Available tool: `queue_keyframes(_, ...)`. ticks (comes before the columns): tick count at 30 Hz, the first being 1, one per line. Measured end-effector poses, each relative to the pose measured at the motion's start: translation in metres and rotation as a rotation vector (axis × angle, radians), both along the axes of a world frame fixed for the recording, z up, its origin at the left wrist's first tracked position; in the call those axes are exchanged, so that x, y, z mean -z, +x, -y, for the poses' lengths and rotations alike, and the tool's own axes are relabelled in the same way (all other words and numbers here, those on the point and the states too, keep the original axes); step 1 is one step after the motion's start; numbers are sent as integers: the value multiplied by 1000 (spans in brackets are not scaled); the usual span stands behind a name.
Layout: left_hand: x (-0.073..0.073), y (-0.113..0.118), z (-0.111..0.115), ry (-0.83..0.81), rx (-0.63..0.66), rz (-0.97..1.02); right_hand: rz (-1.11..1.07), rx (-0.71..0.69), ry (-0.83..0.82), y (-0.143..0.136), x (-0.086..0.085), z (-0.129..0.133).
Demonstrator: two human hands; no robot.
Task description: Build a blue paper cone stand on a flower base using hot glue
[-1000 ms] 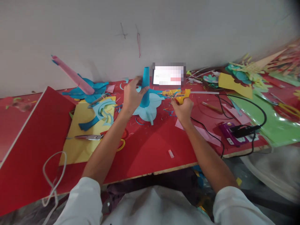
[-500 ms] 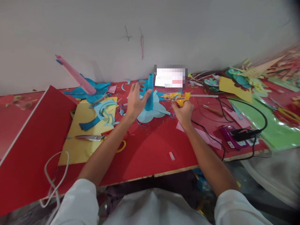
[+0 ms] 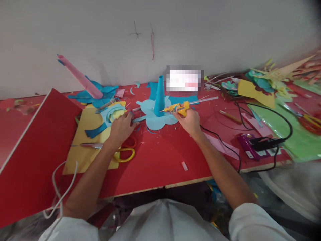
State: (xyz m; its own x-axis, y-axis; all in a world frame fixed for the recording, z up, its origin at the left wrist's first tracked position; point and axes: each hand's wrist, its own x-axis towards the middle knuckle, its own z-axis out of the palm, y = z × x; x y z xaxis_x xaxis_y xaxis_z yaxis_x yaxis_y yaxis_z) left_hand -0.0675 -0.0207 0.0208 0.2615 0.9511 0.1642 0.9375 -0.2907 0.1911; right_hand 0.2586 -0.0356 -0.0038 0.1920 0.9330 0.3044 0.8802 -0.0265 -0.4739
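A blue paper cone (image 3: 159, 97) stands upright on a light blue paper flower (image 3: 155, 123) on the red table. My right hand (image 3: 189, 122) grips a yellow hot glue gun (image 3: 175, 107), its nozzle pointing left at the cone's lower side. A clear glue stick (image 3: 205, 100) juts from the gun's back end. My left hand (image 3: 121, 129) is left of the flower with bent fingers, thumb and forefinger closed around the outer end of a narrow light blue paper strip (image 3: 139, 118). Scissors (image 3: 125, 154) with red and yellow handles lie partly under my left wrist.
A pink paper tube (image 3: 81, 77) leans over blue paper petals at the back left. Yellow paper (image 3: 75, 162) with blue scraps lies left, beside a raised red board (image 3: 32, 150). A blurred screen (image 3: 185, 78) stands behind. A purple power adapter (image 3: 250, 146) with black cables sits right.
My left hand has left the cone and come down to the left, onto the paper strip. My right hand has brought the glue gun leftward to the cone's base.
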Motion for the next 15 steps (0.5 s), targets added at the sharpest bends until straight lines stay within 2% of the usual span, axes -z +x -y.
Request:
queue_keyframes(4,8,-5,-5,-7,29,42,75,-27,-33,-3,1,0)
queue_keyframes(11,12,-13,-15,-128,34,346,205,-85,-73,-16,0,4)
queue_keyframes(15,8,-11,-14,-50,15,420,232,-107,-59,-23,-2,7)
